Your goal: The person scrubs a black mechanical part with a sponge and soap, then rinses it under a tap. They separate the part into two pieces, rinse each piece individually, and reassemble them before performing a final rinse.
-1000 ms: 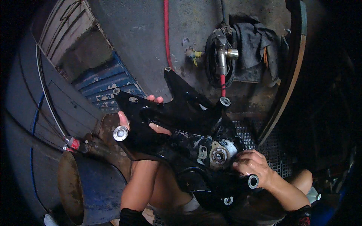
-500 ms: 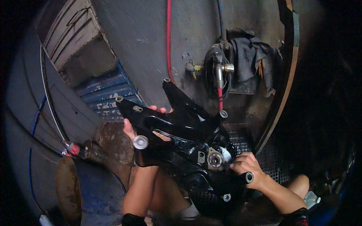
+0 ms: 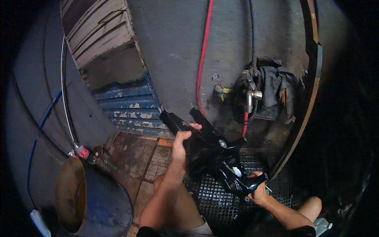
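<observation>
A glossy black metal part (image 3: 193,152) with branching arms and a white patch on its lower section hangs tilted above a black grate (image 3: 209,195). My left hand (image 3: 182,144) is closed on its upper left arm, with fingertips showing round the far edge. My right hand (image 3: 258,191) grips the lower right end, partly hidden by the part. Behind the part, a chrome spray gun (image 3: 252,95) on a red hose hangs at the wall beside a coiled black hose and a dark cloth (image 3: 275,93).
A rusty blue drum (image 3: 110,203) stands at the lower left near a plastic bottle (image 3: 83,153) and blue hose. A corrugated panel (image 3: 128,116) leans on the wall. A long curved strip (image 3: 310,100) runs down the right. My bare knee (image 3: 312,207) is at the lower right.
The black part has turned over and away, its bushing ends less visible and more grate showing below. My left hand now shows from above on the arm. The view has shifted.
</observation>
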